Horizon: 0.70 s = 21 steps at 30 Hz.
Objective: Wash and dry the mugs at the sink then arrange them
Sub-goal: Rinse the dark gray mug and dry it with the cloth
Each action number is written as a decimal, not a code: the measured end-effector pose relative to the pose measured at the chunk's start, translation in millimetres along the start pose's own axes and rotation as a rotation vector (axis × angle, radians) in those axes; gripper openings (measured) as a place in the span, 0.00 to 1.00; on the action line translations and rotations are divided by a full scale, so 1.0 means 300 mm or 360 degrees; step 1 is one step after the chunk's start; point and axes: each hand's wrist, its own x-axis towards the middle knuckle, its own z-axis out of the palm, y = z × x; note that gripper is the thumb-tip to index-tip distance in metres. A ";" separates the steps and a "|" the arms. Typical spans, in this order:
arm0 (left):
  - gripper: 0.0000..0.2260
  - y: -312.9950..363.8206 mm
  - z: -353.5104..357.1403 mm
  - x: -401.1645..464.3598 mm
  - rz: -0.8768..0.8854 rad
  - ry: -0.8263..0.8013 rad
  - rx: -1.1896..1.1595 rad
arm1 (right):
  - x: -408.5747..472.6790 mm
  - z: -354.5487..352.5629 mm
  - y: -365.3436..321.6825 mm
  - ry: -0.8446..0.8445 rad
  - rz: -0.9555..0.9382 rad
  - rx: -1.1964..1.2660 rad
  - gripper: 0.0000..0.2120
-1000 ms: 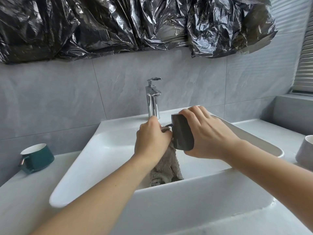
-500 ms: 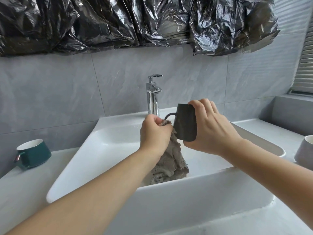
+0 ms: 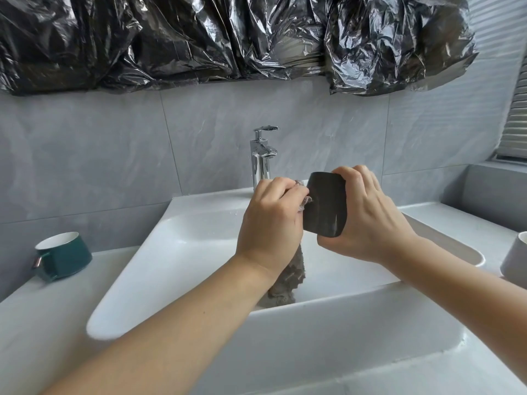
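Observation:
Over the white sink (image 3: 176, 280) my right hand (image 3: 368, 220) grips a dark grey mug (image 3: 325, 208), held roughly upright with its handle hidden. My left hand (image 3: 271, 226) is closed on a grey-brown cloth (image 3: 288, 283) and presses it against the mug's left side. The cloth's loose end hangs down into the basin. A dark green mug (image 3: 64, 256) with a white inside stands on the counter at the left. A pale grey mug (image 3: 516, 259) sits at the right edge of the view, partly cut off.
A chrome tap (image 3: 261, 156) stands behind the basin, with no water running that I can see. Black plastic sheeting (image 3: 228, 38) hangs on the grey tiled wall above. A raised grey ledge (image 3: 496, 192) runs along the right side.
The mug has turned in my right hand, so its handle no longer shows. My left hand has shifted the cloth onto the mug's side, and both hands sit slightly higher.

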 end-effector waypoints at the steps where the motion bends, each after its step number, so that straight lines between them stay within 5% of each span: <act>1: 0.14 0.003 -0.004 0.002 0.0040 -0.0007 0.0015 | 0.000 -0.001 -0.003 -0.0004 -0.0004 -0.0011 0.40; 11: 0.17 0.033 -0.025 -0.009 0.0043 -0.0120 0.0010 | 0.002 0.006 -0.003 0.0047 -0.0017 -0.0080 0.37; 21: 0.18 0.023 -0.023 -0.024 -0.0547 -0.0574 -0.0296 | 0.003 0.008 0.015 -0.0022 -0.0048 -0.0198 0.37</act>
